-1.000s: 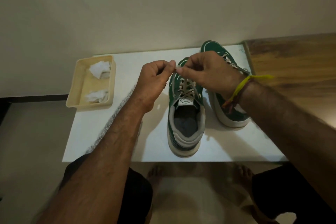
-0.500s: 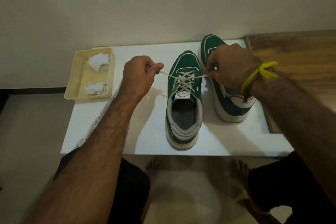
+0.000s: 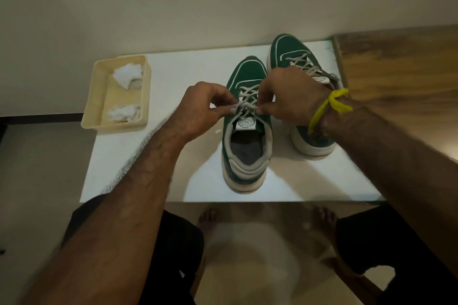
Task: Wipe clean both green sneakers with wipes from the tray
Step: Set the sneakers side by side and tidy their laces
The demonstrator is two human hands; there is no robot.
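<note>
Two green sneakers with white soles stand side by side on a white table [image 3: 153, 161], toes toward the wall. The left sneaker [image 3: 246, 156] is nearer to me; the right sneaker [image 3: 290, 52] is partly hidden by my right wrist. My left hand [image 3: 205, 109] and my right hand [image 3: 290, 96] meet over the left sneaker's grey laces [image 3: 245, 101], each pinching a lace end just above the tongue. A cream tray [image 3: 99, 96] at the table's left rear holds two crumpled white wipes [image 3: 127, 74].
The wall runs close behind the table. A wooden surface [image 3: 396, 69] adjoins the table on the right. My bare feet [image 3: 208, 218] stand on the pale floor under the table's near edge.
My hands had pulled the lace ends apart to either side; now both have come back together over the left sneaker's laces near the tongue.
</note>
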